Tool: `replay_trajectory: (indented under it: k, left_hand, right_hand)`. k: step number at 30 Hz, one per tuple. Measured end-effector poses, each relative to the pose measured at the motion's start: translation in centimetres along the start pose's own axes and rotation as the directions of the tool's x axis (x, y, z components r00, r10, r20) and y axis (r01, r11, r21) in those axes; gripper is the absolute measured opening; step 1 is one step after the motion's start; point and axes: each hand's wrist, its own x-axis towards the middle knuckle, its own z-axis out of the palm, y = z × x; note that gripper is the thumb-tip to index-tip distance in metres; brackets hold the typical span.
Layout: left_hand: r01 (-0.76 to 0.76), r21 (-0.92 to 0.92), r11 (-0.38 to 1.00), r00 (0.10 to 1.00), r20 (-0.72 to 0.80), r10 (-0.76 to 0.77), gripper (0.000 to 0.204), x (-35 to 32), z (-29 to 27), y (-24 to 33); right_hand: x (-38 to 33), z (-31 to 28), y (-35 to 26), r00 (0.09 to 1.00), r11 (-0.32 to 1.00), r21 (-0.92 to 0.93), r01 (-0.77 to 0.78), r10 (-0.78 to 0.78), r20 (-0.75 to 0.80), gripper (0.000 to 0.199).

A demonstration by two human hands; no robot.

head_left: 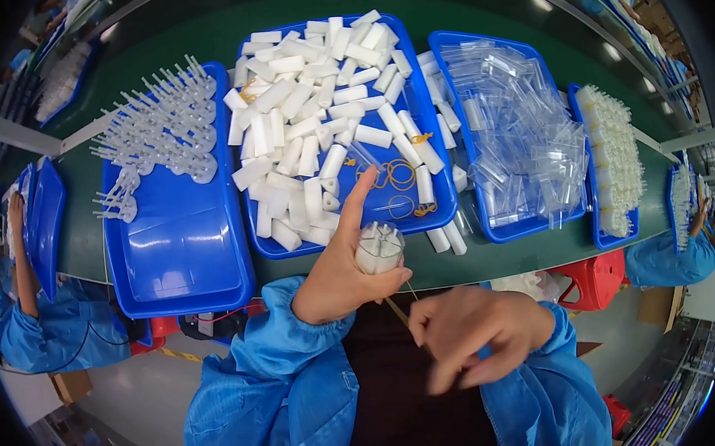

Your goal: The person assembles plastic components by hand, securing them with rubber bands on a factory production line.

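1. The left hand [341, 278] holds a round bundle of short white plastic tubes [378, 247] upright above the lap, thumb and curled fingers pinching its sides, forefinger raised.
2. The right hand [477, 331] is blurred; its fingers seem pressed on a thin tan rubber band [397, 310] that runs up to the bundle.
3. The bundle looks light, stiff and smooth, apt to slip apart; a grip round its middle suits it.
4. Behind it, a blue plastic tray [436, 217] holds loose tubes.
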Motion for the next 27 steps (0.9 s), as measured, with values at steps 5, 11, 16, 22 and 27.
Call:
replay_trajectory:
  k: [5, 11, 16, 22, 27]
  left_hand:
    - [-0.087, -0.505, 0.859, 0.996, -0.057, 0.067, 0.106, -0.2, 1.5, 1.2]
    - [-0.32, 0.153, 0.935, 0.929, -0.143, 0.342, 0.109, 1.0, 2.2, -0.3]
    - [-0.334, 0.57, 0.75, 0.918, 0.016, 0.396, 0.107, 0.9, 2.1, -0.6]
    - [-0.232, 0.486, 0.842, 0.97, 0.051, 0.238, 0.106, 1.1, 1.9, -0.7]
    - [-0.15, 0.379, 0.913, 0.989, 0.042, 0.145, 0.086, 0.9, 2.1, -0.4]
  right_hand:
    - [-2.9, 0.2, 2.3, 0.908, 0.751, 0.57, 0.332, -0.091, -0.409, 0.033]
    - [-2.3, -1.9, 2.9, 0.738, 0.907, 0.415, -0.071, 0.328, -0.59, 0.057]
    - [0.0, -2.2, 1.2, 0.689, 0.824, -0.092, -0.56, 0.4, -0.604, 0.053]
    - [0.8, -0.9, 0.8, 0.645, 0.55, -0.439, -0.711, 0.26, -0.719, 0.035]
    - [0.1, -1.5, 0.7, 0.717, 0.545, -0.537, -0.644, 0.184, -0.673, 0.033]
